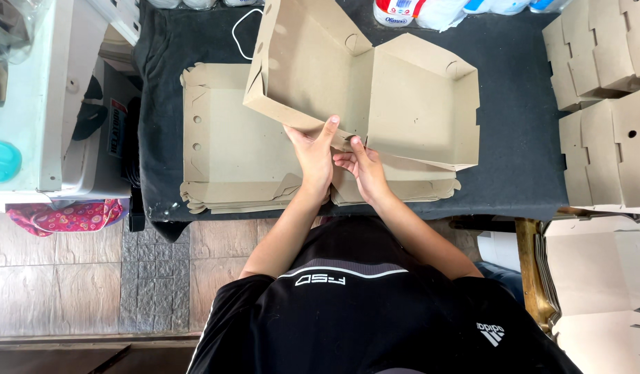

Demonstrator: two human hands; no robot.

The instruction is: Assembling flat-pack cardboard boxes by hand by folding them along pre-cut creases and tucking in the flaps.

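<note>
Far left: a white appliance with a teal object at its edge and a pink patterned cloth hanging below.

Next, on the dark cloth-covered surface: a stack of flat, unfolded cardboard blanks, brown, with small round holes near the left edge. A white cord loop beyond it.

Above the stack, held up over it: a half-formed brown cardboard box, hinged like a clamshell, two tray halves side by side, both open upward and both empty. Left half tilted, right half closer to level.

At the near edge of the box, where the two halves meet: left hand, fingers closed on the front wall of the left half, thumb up along the cardboard. Just beside it, right hand, fingers pinched narrow on a small flap at the hinge corner. Hands almost touching each other.

Top centre to right, at the far edge of the surface: white plastic packages, contents not readable from here.

Right edge: folded, closed cardboard boxes of the same brown, stacked in overlapping rows; insides hidden. Below them, off the surface: more open cardboard beside a wooden frame.

Bottom: black shirt of the person, tiled floor to the left.
</note>
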